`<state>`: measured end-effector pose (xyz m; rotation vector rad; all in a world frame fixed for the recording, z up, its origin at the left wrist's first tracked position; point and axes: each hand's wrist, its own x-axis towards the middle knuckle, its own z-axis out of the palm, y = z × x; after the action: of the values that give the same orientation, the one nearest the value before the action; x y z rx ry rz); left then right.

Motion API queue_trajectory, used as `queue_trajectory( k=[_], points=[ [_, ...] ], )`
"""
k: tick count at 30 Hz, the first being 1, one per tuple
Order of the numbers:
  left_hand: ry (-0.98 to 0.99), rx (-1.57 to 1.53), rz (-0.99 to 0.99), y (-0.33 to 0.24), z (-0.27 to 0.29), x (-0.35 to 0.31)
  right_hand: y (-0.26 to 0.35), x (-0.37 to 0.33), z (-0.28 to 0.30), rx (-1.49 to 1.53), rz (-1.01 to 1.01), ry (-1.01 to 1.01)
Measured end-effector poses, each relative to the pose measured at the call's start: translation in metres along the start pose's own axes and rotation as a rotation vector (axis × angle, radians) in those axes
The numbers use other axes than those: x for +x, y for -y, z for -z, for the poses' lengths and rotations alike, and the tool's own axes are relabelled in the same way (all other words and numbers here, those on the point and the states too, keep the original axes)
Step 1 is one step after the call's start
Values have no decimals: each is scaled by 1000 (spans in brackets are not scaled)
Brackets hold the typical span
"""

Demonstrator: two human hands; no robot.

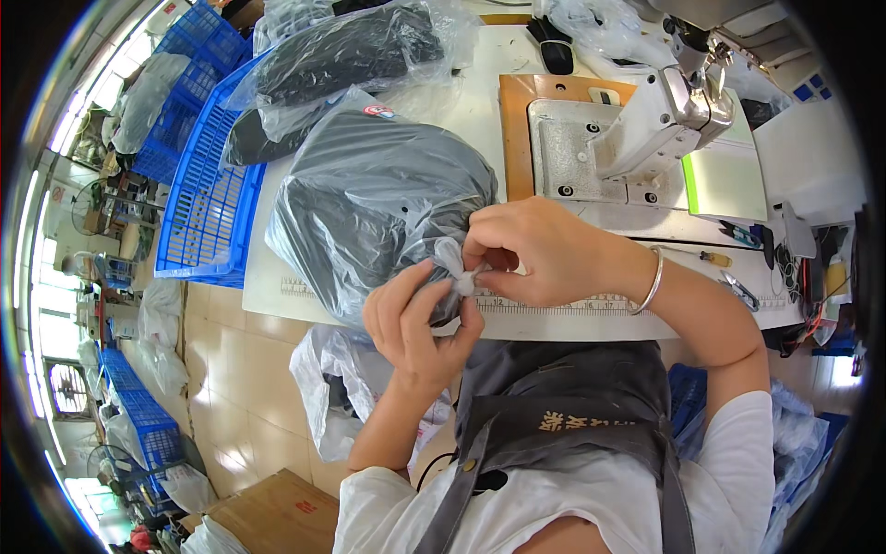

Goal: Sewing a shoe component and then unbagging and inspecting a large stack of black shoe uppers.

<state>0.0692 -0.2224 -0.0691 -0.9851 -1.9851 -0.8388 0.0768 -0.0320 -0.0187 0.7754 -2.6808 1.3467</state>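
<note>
Tabletop [554,327], white, bears a plastic bag [369,194] above tiled floor [249,379].

White sewing machine [660,120] on table [572,323]; blue crate [210,208] at left; cardboard box [277,517] on floor [231,369].

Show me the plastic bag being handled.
The bulging plastic bag near the table's front edge: left hand and right hand are at its gathered neck; other bags lie untouched.

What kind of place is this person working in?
Probably a sewing workshop. There's what looks like an industrial sewing machine, a ruler strip along the white table's front edge, and blue plastic crates.
</note>
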Motion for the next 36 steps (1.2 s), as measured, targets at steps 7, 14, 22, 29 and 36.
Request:
queue_trajectory(
  k=[7,14,22,29,36],
  points=[
    [157,-108,144,0,15,14,7,7,-3,34,-24,30],
    [259,-230,213,3,23,18,4,6,-14,-126,118,-29],
    [303,-132,197,-7,24,22,2,7,-20,-237,181,-76],
    [261,-102,80,1,22,12,-3,4,-24,-263,221,-104],
    [336,-219,2,16,27,12,-3,2,-25,-147,121,-135]
  ],
)
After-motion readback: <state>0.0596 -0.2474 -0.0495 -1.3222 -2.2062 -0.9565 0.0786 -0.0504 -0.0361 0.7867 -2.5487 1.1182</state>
